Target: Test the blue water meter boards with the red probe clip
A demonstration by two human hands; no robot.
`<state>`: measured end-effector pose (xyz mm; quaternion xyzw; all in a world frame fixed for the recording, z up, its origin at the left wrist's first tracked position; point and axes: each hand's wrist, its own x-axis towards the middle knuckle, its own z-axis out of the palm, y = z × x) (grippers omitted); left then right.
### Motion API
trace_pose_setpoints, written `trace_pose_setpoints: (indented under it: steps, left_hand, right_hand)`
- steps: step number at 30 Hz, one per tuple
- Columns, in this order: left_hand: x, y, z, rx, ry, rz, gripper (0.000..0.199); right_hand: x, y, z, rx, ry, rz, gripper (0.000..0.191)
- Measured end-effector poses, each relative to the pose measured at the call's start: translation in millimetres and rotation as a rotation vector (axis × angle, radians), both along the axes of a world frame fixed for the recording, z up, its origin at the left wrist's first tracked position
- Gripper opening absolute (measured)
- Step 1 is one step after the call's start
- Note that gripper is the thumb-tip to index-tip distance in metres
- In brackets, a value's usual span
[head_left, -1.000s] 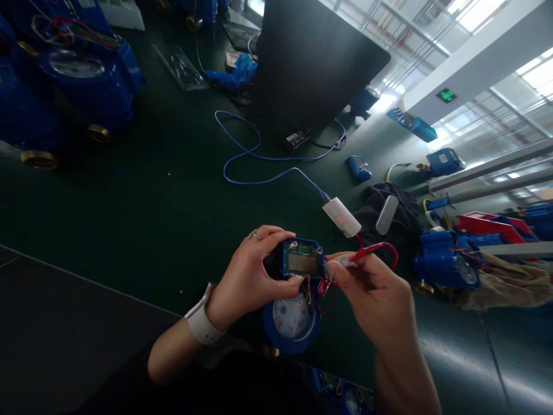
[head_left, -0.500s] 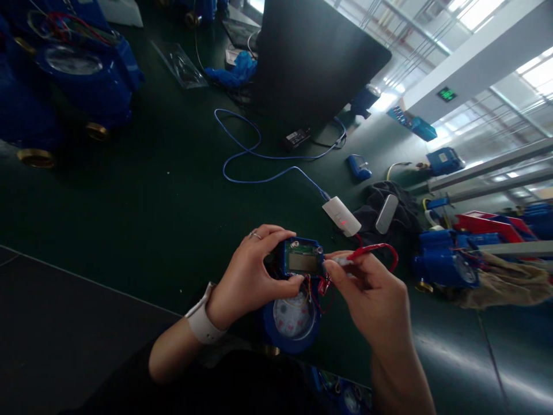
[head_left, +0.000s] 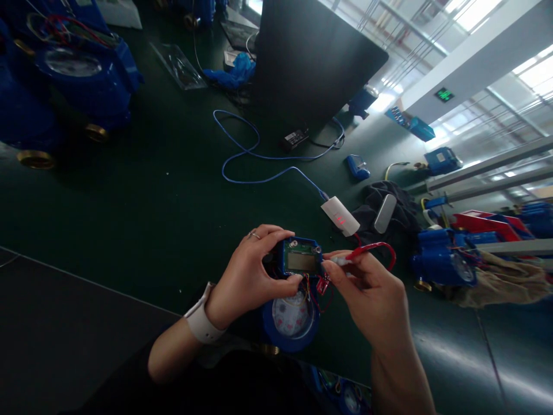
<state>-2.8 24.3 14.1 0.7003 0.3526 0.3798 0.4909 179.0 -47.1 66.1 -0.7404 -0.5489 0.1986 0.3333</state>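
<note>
My left hand [head_left: 254, 268] grips a small blue display module [head_left: 301, 260] with a green circuit board and a blank grey screen. Just below it sits a round blue water meter [head_left: 290, 317] with a clear dial, and thin coloured wires run between the two. My right hand [head_left: 369, 288] pinches a white connector [head_left: 341, 260] with a red cable [head_left: 380, 246], its tip against the module's right edge. A small red part [head_left: 322, 284] hangs on wires beside my right fingertips. Beyond the hands lies a white adapter box [head_left: 340, 216] with red lights, joined to a blue cable [head_left: 259, 155].
Several blue meters [head_left: 88, 86] with brass ends stand at the left. A black monitor [head_left: 315, 57] rises at the back. On the right are a dark cloth [head_left: 401, 202], a silver-grey bar [head_left: 385, 213] and another blue meter [head_left: 444, 256]. The table's front edge [head_left: 95, 282] runs along the lower left.
The red light on the white adapter box has grown from one spot to more than one. Both hands hold nearly the same position.
</note>
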Motion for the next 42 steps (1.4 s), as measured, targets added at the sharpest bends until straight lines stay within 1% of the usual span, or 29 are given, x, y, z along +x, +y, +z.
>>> trace_pose_setpoints:
  steps: [6,13,22,29,36,39,42]
  left_hand:
    - [-1.0,-0.1,0.2,-0.003,-0.001,0.003,0.050]
    - [-1.5,-1.5,-0.7,-0.004,0.014,0.009,0.053]
    - [-0.5,-0.7,-1.4,0.005,0.012,0.010,0.052]
    - [0.6,-1.3,-0.2,0.013,0.025,0.013,0.051]
    - [-0.4,-0.9,-0.8,0.010,0.027,0.015,0.051]
    - [-0.3,-1.2,-1.2,0.005,0.031,0.012,0.051]
    - [-0.1,-1.1,-0.8,0.006,0.031,0.007,0.051]
  right_hand:
    - [-1.5,0.2,0.3,-0.006,0.035,-0.013,0.011]
    - [-8.5,-0.2,5.0,0.015,0.143,-0.112,0.012]
    - [-0.4,2.1,3.6,-0.033,0.048,0.004,0.012]
    - [-5.3,1.3,6.6,-0.042,0.023,-0.045,0.013]
    - [0.7,1.9,4.3,-0.061,-0.013,0.022,0.015]
    - [-1.9,1.8,3.3,-0.049,-0.023,0.005,0.014]
    - [-5.5,1.9,3.3,-0.034,-0.078,0.007,0.013]
